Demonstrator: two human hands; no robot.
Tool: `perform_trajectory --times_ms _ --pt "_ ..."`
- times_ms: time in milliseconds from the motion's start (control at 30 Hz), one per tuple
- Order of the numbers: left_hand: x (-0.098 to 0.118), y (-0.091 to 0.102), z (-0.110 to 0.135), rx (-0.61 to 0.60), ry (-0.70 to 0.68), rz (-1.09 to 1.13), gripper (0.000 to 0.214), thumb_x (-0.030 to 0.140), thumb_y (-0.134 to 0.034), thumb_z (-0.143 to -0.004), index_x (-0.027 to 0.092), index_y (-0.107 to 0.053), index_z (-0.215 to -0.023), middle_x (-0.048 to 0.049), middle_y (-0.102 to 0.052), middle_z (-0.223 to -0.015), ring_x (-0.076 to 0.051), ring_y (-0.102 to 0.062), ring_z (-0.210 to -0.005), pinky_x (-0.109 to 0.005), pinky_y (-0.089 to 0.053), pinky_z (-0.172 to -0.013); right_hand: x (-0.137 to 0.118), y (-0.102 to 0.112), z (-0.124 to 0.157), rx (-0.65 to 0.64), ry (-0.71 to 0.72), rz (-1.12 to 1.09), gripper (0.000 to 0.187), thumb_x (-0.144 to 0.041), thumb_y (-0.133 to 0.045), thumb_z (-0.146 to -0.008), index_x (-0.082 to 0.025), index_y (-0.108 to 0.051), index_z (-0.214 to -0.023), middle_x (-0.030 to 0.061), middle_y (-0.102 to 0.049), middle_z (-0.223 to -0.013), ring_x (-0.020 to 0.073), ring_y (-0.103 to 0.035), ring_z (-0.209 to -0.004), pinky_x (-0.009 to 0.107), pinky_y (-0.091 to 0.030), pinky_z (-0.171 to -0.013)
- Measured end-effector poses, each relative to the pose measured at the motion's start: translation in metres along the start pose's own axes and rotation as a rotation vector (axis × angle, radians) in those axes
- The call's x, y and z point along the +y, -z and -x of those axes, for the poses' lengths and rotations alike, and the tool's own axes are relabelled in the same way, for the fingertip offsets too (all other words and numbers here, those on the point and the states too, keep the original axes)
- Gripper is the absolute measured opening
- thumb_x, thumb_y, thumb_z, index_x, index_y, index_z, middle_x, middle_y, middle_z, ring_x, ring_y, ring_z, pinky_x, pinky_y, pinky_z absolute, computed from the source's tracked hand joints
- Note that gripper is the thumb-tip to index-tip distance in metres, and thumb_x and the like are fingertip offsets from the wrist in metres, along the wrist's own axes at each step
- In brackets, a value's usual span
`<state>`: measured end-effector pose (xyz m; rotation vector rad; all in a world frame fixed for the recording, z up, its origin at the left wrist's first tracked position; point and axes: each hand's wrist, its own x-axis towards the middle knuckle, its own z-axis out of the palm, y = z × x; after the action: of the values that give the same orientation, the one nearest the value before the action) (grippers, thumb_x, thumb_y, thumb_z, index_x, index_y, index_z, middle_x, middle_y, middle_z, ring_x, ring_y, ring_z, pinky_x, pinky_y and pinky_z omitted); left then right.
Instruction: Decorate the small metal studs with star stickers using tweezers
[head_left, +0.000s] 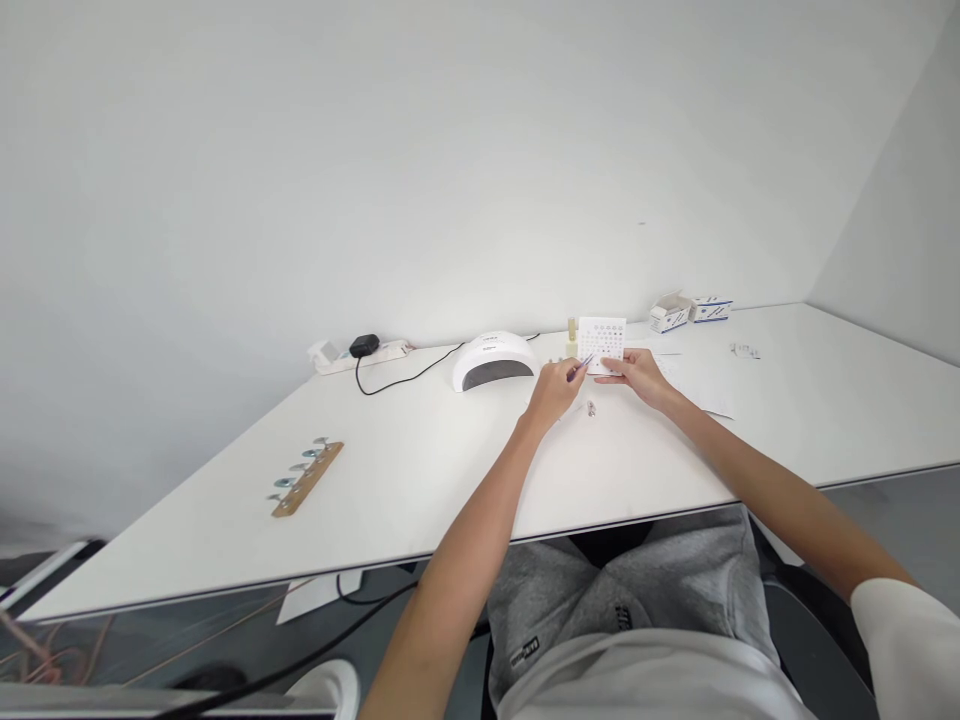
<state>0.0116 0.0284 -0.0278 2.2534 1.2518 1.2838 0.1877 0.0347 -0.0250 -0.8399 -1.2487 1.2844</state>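
My left hand (553, 390) is closed in a pinch round a thin tool (582, 365) whose tip points at a small white sticker sheet (601, 340) printed with rows of tiny dots. The sheet stands tilted upright, and my right hand (639, 375) grips its lower right edge. Both hands hover just above the white table (420, 480). A tiny metallic piece (591, 408) lies on the table below the hands. A small pale yellow bottle (571, 338) stands just left of the sheet.
A white dome-shaped nail lamp (493, 362) sits left of the hands, its black cable running to a power strip (360, 353). A wooden strip with several metal holders (306, 477) lies at left. Two small boxes (690, 311) stand far right. Papers (705, 390) lie beside my right arm.
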Motion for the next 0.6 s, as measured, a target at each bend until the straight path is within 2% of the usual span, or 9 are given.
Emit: perform_trajectory --times_ms 133,233,333,433,600 --pt "0.0 0.001 -0.002 0.045 0.072 0.085 0.029 0.035 -0.05 -0.085 0.014 -0.064 -0.071 0.0027 -0.047 -0.056 -0.009 -0.036 -0.054 -0.023 -0.031 -0.054 0.0 0.003 -0.002 -0.001 -0.013 0.014 0.018 -0.021 -0.075 -0.07 -0.01 -0.07 -0.084 0.0115 -0.072 -0.097 0.0261 -0.069 -0.091 0.045 -0.06 -0.082" --pt "-0.001 0.004 -0.005 0.064 0.093 0.119 0.029 0.034 -0.048 -0.088 0.014 -0.069 -0.086 -0.0005 -0.057 -0.068 -0.011 -0.045 -0.06 -0.022 -0.037 -0.058 -0.002 0.005 -0.002 -0.004 -0.03 0.028 0.018 -0.018 -0.075 -0.07 -0.009 -0.07 -0.084 0.0126 -0.072 -0.096 0.0262 -0.07 -0.086 0.045 -0.06 -0.08" --pt "-0.005 0.008 -0.007 0.063 0.028 0.028 0.029 0.028 -0.045 -0.091 0.017 -0.07 -0.1 -0.001 -0.054 -0.071 -0.011 -0.049 -0.064 -0.023 -0.039 -0.063 -0.006 0.006 -0.001 0.011 -0.049 0.039 0.014 -0.014 -0.073 -0.071 -0.008 -0.068 -0.083 0.0135 -0.072 -0.094 0.0258 -0.071 -0.082 0.045 -0.06 -0.079" --pt "-0.009 0.011 -0.006 0.008 -0.067 -0.117 0.028 0.026 -0.048 -0.091 0.02 -0.068 -0.11 -0.0006 -0.051 -0.073 -0.011 -0.049 -0.065 -0.023 -0.04 -0.063 -0.008 0.009 -0.001 0.029 -0.057 0.048 0.011 -0.01 -0.07 -0.071 -0.007 -0.068 -0.082 0.0136 -0.072 -0.091 0.0252 -0.071 -0.077 0.044 -0.061 -0.078" --pt "-0.008 0.011 -0.003 -0.108 -0.155 -0.286 0.028 0.028 -0.05 -0.091 0.024 -0.066 -0.114 -0.0019 -0.055 -0.08 -0.012 -0.052 -0.069 -0.023 -0.04 -0.064 -0.007 0.014 -0.004 0.0 -0.052 0.057 0.009 -0.007 -0.067 -0.071 -0.007 -0.068 -0.08 0.0131 -0.073 -0.089 0.0247 -0.071 -0.074 0.044 -0.061 -0.076"
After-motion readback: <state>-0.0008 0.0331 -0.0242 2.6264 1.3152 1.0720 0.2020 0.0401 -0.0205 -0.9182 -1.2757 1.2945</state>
